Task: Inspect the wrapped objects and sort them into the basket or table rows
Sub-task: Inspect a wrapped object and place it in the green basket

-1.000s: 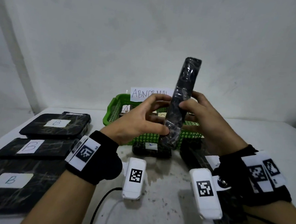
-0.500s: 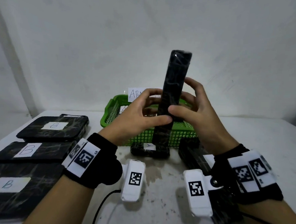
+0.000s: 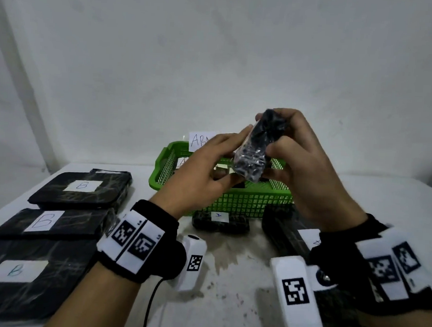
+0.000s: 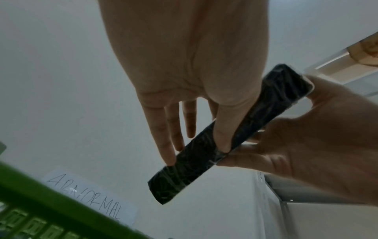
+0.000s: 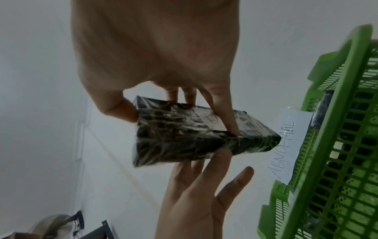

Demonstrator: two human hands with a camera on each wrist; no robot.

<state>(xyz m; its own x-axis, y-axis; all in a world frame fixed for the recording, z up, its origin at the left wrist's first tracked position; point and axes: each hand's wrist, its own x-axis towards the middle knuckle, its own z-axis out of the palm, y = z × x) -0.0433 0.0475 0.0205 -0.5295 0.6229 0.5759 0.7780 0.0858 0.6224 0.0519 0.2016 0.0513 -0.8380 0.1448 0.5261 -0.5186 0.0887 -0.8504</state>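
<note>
Wrapped block (image 3: 252,150) held in the air above the green basket (image 3: 232,202), between both hands. Right hand (image 3: 308,174): thumb and fingers (image 5: 227,116) pinch the block at opposite edges, so this hand carries it. Left hand (image 3: 204,172): fingers (image 4: 167,142) nearly straight, tips and thumb resting against the block's side, steadying rather than gripping. The step in hand appears to be inspection, before any placement.

Risks: the glossy film looks slippery, and a pinch at the edges alone could let the block slide or twist free and drop into the basket unsorted. The right index finger partly covers the block's white label (image 5: 206,119), so its letter could be misread and the block sent to the wrong row.

Legible writing: sign (image 5: 286,148) on the basket, "ABNORMAL"; 3 flat packs at left on the tabletop (image 3: 228,277), each marked "B" (image 3: 82,186); a small pack in front of the basket marked "A" (image 3: 219,216).
</note>
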